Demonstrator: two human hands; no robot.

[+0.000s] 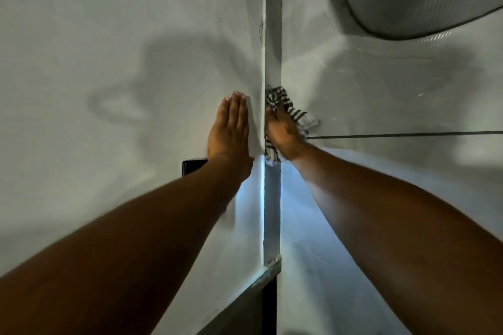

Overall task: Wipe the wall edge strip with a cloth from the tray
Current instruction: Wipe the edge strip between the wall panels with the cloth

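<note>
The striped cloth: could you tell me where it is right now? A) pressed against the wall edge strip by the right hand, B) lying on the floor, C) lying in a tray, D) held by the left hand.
A: the right hand presses the striped cloth on the wall edge strip, while the left hand lies flat and empty on the wall.

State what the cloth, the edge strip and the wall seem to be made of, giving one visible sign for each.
Cloth: soft woven fabric; dark and pale stripes, bunched folds.
Edge strip: probably metal or plastic; smooth, straight, light sheen.
Wall: painted plaster, seemingly; matt, a few marks.
</note>
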